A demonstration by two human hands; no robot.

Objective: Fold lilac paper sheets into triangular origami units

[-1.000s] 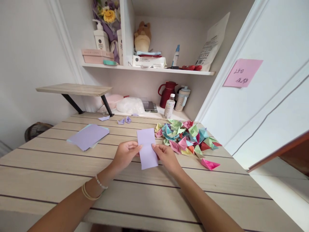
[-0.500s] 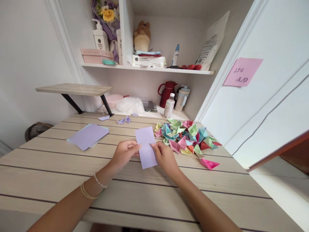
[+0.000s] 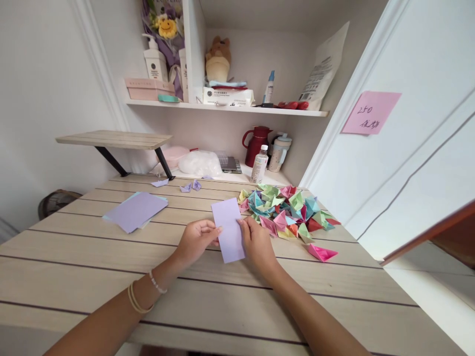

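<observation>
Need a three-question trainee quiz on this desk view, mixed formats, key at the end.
1. True or false: the left hand and the right hand both hold the purple sheet.
2. Which is left of the left hand? A) boat pile B) paper stack C) red jug
3. Fill in: the number on the pink note is ____.

Key: 1 true; 2 B; 3 250.

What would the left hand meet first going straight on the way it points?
The left hand already grips the lilac sheet; past that, probably the right hand at the sheet's other edge. The folded paper boats seem to lie beyond, though depth is unclear from this view.
</observation>
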